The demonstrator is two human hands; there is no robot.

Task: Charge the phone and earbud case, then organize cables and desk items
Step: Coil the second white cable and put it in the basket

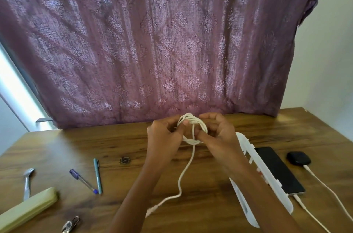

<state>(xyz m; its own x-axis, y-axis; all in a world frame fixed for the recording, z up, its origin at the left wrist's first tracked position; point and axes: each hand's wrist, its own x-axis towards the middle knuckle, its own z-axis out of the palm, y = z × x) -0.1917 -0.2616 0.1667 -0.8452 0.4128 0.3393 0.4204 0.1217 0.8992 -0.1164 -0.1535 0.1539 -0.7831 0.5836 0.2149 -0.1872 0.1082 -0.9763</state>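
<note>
- Head view looked down on a wooden desk whose far edge met a purple patterned curtain; the desk's right far corner sat against a pale wall.
- Open wood lay in the middle, between the pens on the left and the power strip on the right.
- The left hand and right hand were raised together near the far edge, both curled around a coiled white cable.
- Left fingers were bent inward, pinching the coil's left side; the right thumb and fingers pressed its right side and top. Neither hand was fully clenched.
- One loose strand hung from the coil, running down across the desk toward the near edge.
- A white power strip lay diagonally at right, partly under the right forearm.
- A dark phone lay just beside the strip, a white cable plugged into its near end.
- A black earbud case sat near the phone, also with a white cable attached.
- At left lay two pens, a spoon, a pale pouch and a metal clip.
</note>
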